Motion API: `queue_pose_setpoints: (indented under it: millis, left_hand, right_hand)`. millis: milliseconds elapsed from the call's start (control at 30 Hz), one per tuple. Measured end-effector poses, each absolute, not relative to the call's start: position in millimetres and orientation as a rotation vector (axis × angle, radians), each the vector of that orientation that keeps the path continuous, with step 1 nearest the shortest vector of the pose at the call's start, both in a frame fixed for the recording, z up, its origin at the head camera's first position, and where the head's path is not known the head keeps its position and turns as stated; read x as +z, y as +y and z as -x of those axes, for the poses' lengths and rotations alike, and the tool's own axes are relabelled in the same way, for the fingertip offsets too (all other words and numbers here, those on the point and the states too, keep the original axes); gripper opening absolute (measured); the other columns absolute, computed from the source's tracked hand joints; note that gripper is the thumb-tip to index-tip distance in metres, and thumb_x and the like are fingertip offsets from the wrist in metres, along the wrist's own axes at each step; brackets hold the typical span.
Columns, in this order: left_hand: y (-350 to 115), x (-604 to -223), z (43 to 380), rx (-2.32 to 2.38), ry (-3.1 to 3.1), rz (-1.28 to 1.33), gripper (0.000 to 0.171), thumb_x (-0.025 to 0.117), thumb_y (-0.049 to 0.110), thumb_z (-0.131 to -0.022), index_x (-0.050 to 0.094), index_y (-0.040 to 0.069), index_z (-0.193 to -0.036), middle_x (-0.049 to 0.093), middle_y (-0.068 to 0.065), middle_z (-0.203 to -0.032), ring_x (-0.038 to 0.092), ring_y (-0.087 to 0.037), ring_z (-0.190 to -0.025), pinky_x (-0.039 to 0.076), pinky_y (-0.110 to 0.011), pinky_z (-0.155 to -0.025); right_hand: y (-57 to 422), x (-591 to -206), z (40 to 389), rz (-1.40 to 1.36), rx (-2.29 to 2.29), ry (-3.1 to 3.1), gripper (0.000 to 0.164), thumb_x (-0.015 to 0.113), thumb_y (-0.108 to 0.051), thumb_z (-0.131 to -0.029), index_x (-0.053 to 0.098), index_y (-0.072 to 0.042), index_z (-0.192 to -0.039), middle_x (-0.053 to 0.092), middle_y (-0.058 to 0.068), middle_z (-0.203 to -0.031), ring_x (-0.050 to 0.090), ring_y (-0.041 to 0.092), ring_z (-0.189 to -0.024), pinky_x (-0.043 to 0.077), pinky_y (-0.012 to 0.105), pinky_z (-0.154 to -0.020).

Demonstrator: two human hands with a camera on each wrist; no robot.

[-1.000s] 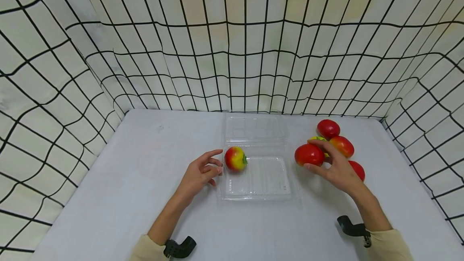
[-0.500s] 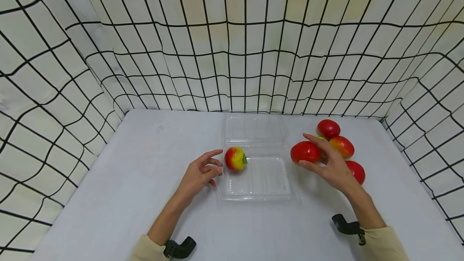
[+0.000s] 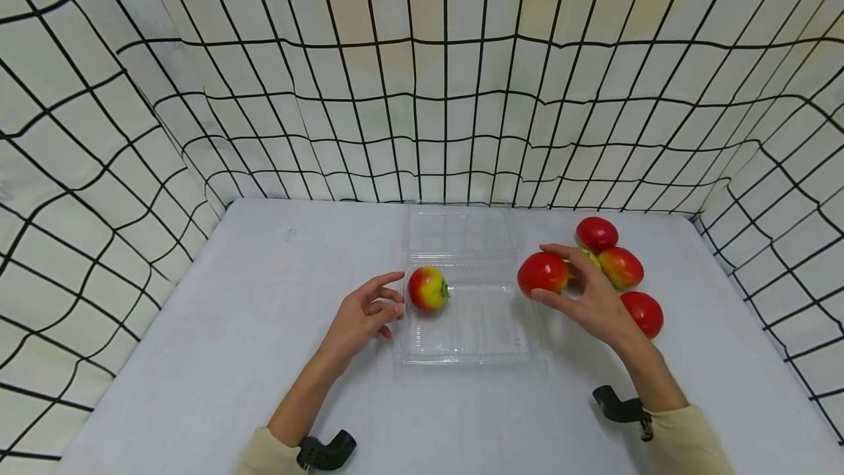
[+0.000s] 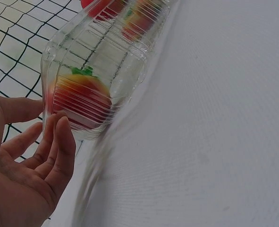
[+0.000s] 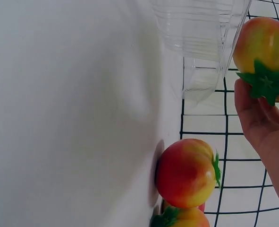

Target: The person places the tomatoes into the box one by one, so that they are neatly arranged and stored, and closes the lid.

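Observation:
In the head view my right hand [image 3: 590, 295] grips a red-and-yellow tomato [image 3: 543, 274] between thumb and fingers, near the right side of a clear plastic clamshell box [image 3: 468, 325]. The right wrist view shows the green star-shaped calyx on this tomato [image 5: 259, 47]. Another tomato [image 3: 428, 289] sits inside the box at its left end, calyx facing right. Beside the box's left wall is my left hand [image 3: 359, 317], fingers loosely bent, tips at the edge; in the left wrist view the fingertips [image 4: 63, 130] overlap the clear wall.
Several more tomatoes [image 3: 621, 267] lie grouped to the right of my right hand, one partly hidden behind it. The box's lid [image 3: 464, 233] lies folded back behind its base. A black net [image 3: 448, 101] surrounds the white table [image 3: 264, 314] at the back and sides.
My right hand has moved leftward with the gripped tomato, away from the group and to the box's right edge. The left hand has stayed still.

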State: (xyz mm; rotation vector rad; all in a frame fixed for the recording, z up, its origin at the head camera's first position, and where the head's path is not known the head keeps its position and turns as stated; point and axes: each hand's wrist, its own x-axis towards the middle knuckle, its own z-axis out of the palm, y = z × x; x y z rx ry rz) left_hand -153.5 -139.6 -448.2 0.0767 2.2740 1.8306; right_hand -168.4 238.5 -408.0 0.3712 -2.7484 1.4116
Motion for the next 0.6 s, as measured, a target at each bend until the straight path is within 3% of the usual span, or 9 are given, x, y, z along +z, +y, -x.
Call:
queue_pose_setpoints:
  millis: [133,267,367,500,600]
  left_hand:
    - [-139,-449,153,1.832,2.274,-0.08,0.052,0.069,0.014,-0.099,0.055,0.02,-0.149,0.064,-0.018,-0.121,0.069,-0.028,-0.094,0.061,-0.023,-0.07]
    - [-139,-449,154,1.837,2.27,-0.081,0.052,0.069,0.014,-0.099,0.055,0.02,-0.149,0.064,-0.019,-0.121,0.069,-0.027,-0.094,0.061,-0.023,-0.07]
    - [-139,-448,154,1.841,2.266,-0.075,0.052,0.069,0.014,-0.099,0.055,0.02,-0.149,0.064,-0.019,-0.122,0.069,-0.027,-0.094,0.061,-0.024,-0.07]
    - [-139,-448,154,1.847,2.262,-0.064,0.052,0.069,0.013,-0.099,0.055,0.02,-0.149,0.065,-0.018,-0.121,0.069,-0.027,-0.094,0.061,-0.024,-0.07]
    - [-139,-448,154,1.849,2.26,-0.059,0.051,0.069,0.013,-0.099,0.056,0.02,-0.149,0.065,-0.018,-0.121,0.069,-0.027,-0.093,0.061,-0.024,-0.07]
  right_hand:
    - [235,-409,171,-0.388,1.431,-2.744,0.085,0.085,-0.024,-0.086,0.041,-0.021,-0.159,0.046,0.016,-0.157,0.047,0.037,-0.141,0.051,0.064,-0.107]
    - [231,-409,171,-0.366,1.468,-2.744,0.087,0.085,-0.025,-0.086,0.038,-0.017,-0.158,0.049,0.017,-0.154,0.05,0.037,-0.138,0.051,0.063,-0.108]
    - [229,-409,171,-0.343,1.456,-2.767,0.084,0.086,-0.026,-0.085,0.04,-0.014,-0.153,0.052,0.015,-0.15,0.053,0.034,-0.132,0.056,0.055,-0.103]
    - [225,-409,171,-0.339,1.405,-2.808,0.079,0.085,-0.03,-0.086,0.045,-0.018,-0.152,0.053,0.013,-0.149,0.056,0.032,-0.125,0.058,0.041,-0.094]
    - [221,-410,172,-0.379,1.389,-2.802,0.077,0.084,-0.031,-0.087,0.047,-0.023,-0.154,0.052,0.013,-0.151,0.057,0.033,-0.125,0.06,0.046,-0.094]
